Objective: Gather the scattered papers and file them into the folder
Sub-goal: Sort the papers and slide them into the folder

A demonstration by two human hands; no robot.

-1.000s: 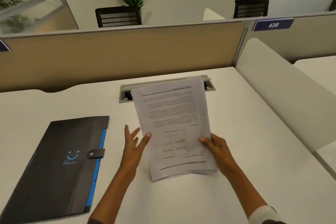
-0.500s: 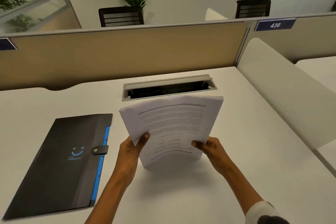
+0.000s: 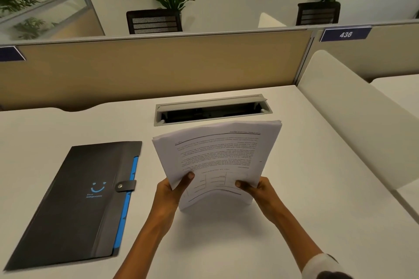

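The stack of papers [image 3: 217,161] is standing on its lower edge at the centre of the frame, bowing slightly and leaning away from the camera, printed side facing the viewer. The left hand [image 3: 170,192] is pinching the stack's lower left edge, thumb on the front. The right hand [image 3: 258,190] is pinching the lower right edge in the same way. The closed black folder [image 3: 74,206] is lying flat at lower left, apart from the papers, its snap tab fastened. The white desk [image 3: 317,199] is supporting both. A grey cable tray [image 3: 213,110] is sitting open just above the stack.

Office: partitioned desk [image 3: 68,124], numbered cubicle sign [image 3: 345,34]
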